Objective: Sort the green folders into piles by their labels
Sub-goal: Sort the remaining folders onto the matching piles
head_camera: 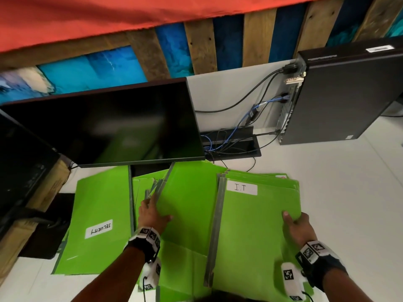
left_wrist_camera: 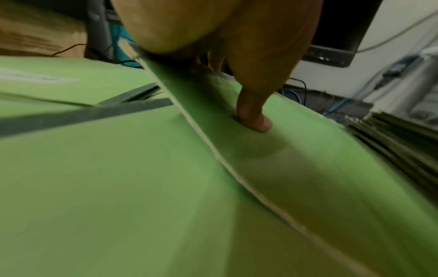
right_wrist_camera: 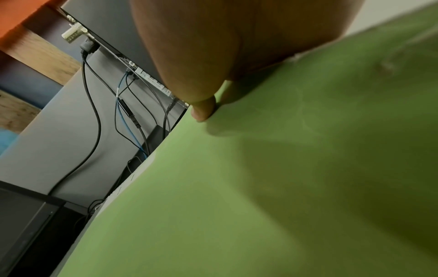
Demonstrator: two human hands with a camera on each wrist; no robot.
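Green folders lie in three groups on the white desk (head_camera: 340, 192). At the left, the top folder (head_camera: 100, 214) has a label that reads SECURITY upside down. My left hand (head_camera: 156, 213) pinches the left edge of a plain middle folder (head_camera: 187, 203), lifted off the folders below; its thumb (left_wrist_camera: 255, 120) is on top and the fingers are underneath. To the right is a stack topped by a folder labelled I.T (head_camera: 255, 232). My right hand (head_camera: 294, 221) grips that folder's right edge, thumb (right_wrist_camera: 203, 110) on top, with the other fingers hidden beneath.
A dark monitor (head_camera: 122, 123) stands just behind the folders, with a second screen (head_camera: 21, 160) at the far left. A black computer case (head_camera: 349, 94) sits at the back right. Cables run into a desk cable box (head_camera: 231, 144).
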